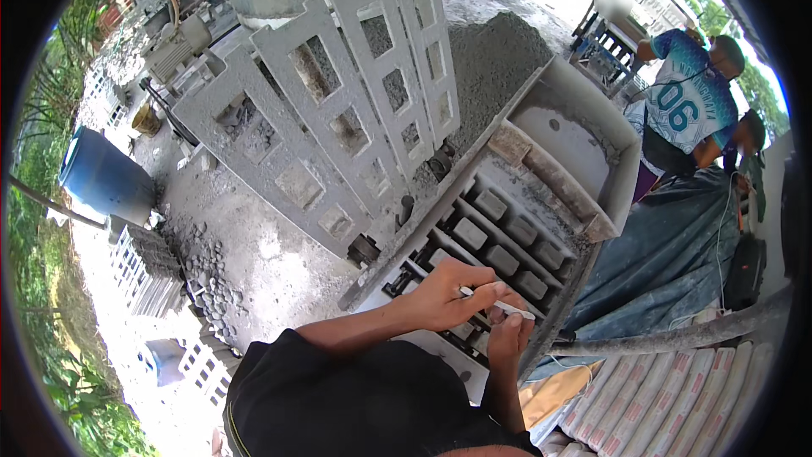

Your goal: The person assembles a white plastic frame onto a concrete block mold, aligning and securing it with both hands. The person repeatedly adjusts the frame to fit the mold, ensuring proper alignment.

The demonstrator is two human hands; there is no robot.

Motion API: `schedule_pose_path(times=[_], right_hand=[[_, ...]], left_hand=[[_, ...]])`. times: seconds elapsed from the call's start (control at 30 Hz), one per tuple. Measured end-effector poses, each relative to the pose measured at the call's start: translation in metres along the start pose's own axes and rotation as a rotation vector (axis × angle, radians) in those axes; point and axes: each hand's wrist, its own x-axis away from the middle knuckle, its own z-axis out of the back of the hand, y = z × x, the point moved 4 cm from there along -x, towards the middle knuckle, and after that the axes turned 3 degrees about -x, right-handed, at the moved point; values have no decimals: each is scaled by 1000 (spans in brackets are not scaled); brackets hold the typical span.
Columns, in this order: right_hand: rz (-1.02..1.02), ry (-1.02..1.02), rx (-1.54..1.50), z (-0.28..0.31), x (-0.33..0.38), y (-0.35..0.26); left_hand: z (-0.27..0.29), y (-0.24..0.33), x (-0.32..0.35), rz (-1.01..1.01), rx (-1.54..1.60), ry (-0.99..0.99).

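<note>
Both hands meet over the block mould's (pixel 541 203) near edge. Left hand (pixel 448 292) and right hand (pixel 507 340) are closed on a thin white stick (pixel 499 305) between them.

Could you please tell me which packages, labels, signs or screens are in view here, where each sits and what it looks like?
Stacked pale paper sacks with red edge stripes: lower right, lying side by side below the grey tarpaulin.
Printed white numerals on a nearby person's teal-and-white shirt: upper right.
No signs or screens are visible.
</note>
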Motion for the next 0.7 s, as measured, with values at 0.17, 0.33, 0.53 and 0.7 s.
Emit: schedule_pose_path(times=[0.17, 0.33, 0.53, 0.7], right_hand=[[34, 26, -22, 3, 2, 0], [102, -148, 262, -15, -4, -21], [237, -363, 245, -74, -8, -34], [347, -456, 223, -111, -17, -28]], left_hand=[[3, 15, -1, -19, 109, -100], [16, 2, 12, -9, 2, -220], [54, -2, 37, -123, 217, 46], [83, 11, 35, -290, 239, 37]])
